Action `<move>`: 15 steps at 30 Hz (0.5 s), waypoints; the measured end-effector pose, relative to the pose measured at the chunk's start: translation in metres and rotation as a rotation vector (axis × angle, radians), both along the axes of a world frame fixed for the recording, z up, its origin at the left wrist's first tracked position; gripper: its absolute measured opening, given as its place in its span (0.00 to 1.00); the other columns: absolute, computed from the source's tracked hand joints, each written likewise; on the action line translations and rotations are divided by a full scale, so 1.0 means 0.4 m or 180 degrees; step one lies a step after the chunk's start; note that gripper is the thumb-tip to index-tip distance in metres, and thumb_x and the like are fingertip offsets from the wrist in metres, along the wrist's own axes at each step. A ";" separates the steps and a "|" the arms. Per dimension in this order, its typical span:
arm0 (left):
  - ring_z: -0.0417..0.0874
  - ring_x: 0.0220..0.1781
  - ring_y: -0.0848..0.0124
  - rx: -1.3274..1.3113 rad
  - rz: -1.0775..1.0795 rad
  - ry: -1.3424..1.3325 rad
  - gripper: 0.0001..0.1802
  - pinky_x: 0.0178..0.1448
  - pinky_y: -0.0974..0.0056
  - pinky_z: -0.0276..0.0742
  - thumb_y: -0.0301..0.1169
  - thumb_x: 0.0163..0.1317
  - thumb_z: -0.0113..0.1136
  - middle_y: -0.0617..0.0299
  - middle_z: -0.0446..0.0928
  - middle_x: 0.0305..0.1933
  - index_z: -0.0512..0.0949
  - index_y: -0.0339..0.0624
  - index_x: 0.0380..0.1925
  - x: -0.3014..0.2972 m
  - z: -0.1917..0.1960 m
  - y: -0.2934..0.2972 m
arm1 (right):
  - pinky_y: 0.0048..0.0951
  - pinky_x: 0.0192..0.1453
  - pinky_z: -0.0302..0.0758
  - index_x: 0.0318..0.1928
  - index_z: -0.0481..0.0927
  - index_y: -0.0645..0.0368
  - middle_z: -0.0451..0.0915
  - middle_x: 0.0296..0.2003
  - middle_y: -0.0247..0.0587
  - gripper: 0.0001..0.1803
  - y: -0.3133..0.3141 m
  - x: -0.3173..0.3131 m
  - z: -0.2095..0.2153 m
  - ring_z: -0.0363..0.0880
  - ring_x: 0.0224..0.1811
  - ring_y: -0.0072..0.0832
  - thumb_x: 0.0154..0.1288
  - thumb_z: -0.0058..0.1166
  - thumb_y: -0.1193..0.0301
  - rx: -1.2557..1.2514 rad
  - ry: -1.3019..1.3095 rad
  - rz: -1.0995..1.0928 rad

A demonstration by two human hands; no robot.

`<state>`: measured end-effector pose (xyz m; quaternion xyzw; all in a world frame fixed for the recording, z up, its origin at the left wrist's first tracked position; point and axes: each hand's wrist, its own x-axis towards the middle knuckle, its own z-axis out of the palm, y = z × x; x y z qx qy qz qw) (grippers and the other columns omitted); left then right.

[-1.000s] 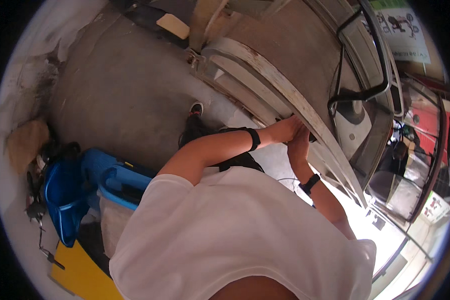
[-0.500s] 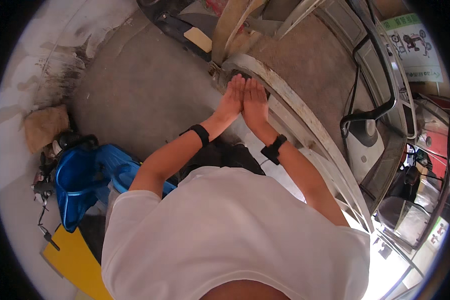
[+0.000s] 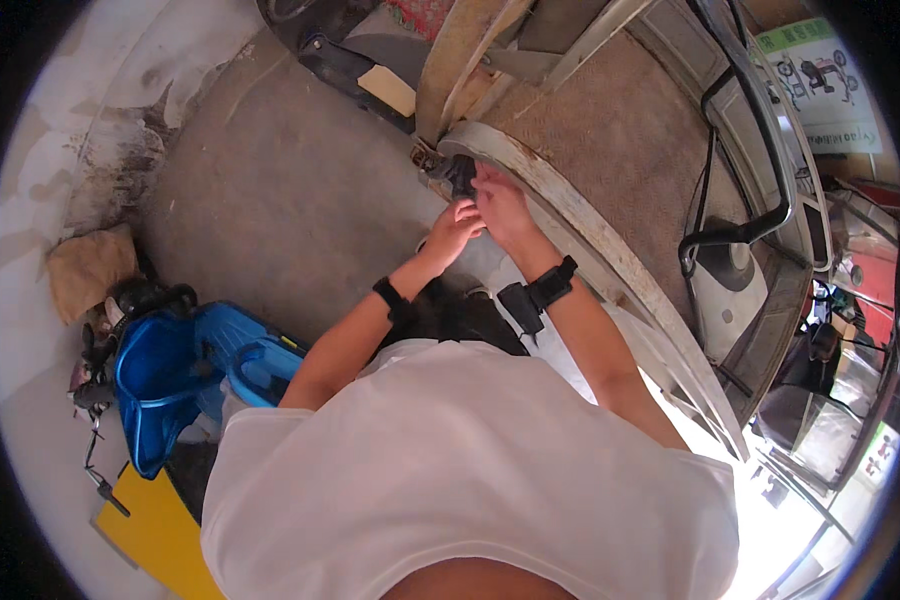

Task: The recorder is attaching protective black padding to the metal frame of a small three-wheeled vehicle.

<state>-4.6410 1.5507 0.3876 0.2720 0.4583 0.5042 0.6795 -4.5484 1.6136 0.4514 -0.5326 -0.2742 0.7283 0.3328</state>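
Observation:
My left hand [image 3: 454, 234] has its fingers curled in toward my other hand, close to or touching it. My right hand [image 3: 506, 208] is bent at the fingers beside a black part [image 3: 461, 176] at the end of a curved, worn metal frame [image 3: 580, 192]. The right fingertips lie against or just beside that part; contact is hard to judge. Whatever sits between the fingers of either hand is too small or hidden to name. Black bands [image 3: 550, 287] circle both wrists.
Blue plastic vehicle body panels [image 3: 160, 375] lie at left, near a brown cardboard piece [image 3: 92, 270] and a yellow board [image 3: 160, 525]. A bent black tube [image 3: 745, 233] rises at right, beyond the frame. A dark panel [image 3: 345, 70] rests at the far side.
Both hands were stretched flat side by side over the black part. Now the fingers are curled, the left hand has drawn back toward me, and the black part shows.

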 end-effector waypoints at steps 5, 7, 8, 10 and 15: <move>0.83 0.38 0.62 -0.0691 0.0119 -0.1276 0.12 0.44 0.58 0.81 0.32 0.61 0.57 0.56 0.79 0.38 0.75 0.35 0.40 -0.056 0.010 0.095 | 0.32 0.71 0.60 0.56 0.66 0.77 0.67 0.61 0.52 0.22 0.001 -0.009 -0.016 0.65 0.64 0.36 0.61 0.46 0.82 -0.0130 0.1429 -0.1184; 0.83 0.36 0.64 -0.0391 -0.0018 -0.1241 0.12 0.42 0.55 0.84 0.32 0.60 0.58 0.55 0.79 0.36 0.75 0.34 0.37 -0.084 0.021 0.104 | 0.33 0.71 0.61 0.55 0.67 0.75 0.67 0.60 0.52 0.20 -0.002 0.000 0.001 0.65 0.64 0.35 0.63 0.46 0.81 -0.0303 0.1179 -0.1323; 0.83 0.36 0.64 -0.0407 -0.0017 -0.1255 0.12 0.42 0.55 0.84 0.32 0.60 0.58 0.55 0.79 0.36 0.75 0.34 0.37 -0.088 0.026 0.110 | 0.33 0.71 0.61 0.54 0.68 0.73 0.67 0.60 0.51 0.18 0.000 0.001 0.008 0.65 0.64 0.35 0.64 0.46 0.80 -0.0462 0.0947 -0.1445; 0.84 0.34 0.65 -0.0393 0.0465 -0.1410 0.12 0.42 0.55 0.85 0.33 0.60 0.59 0.55 0.80 0.34 0.76 0.33 0.35 -0.103 0.105 0.131 | 0.33 0.71 0.62 0.55 0.68 0.71 0.68 0.59 0.50 0.18 0.010 -0.006 0.017 0.66 0.64 0.35 0.65 0.47 0.79 -0.0410 0.0548 -0.1165; 0.83 0.36 0.67 -0.0394 0.0484 -0.0824 0.12 0.44 0.55 0.83 0.33 0.61 0.61 0.57 0.80 0.39 0.74 0.35 0.36 -0.109 0.090 0.126 | 0.32 0.69 0.64 0.55 0.71 0.60 0.74 0.54 0.43 0.17 0.042 -0.033 0.047 0.70 0.60 0.33 0.67 0.50 0.75 -0.0028 0.0024 -0.0601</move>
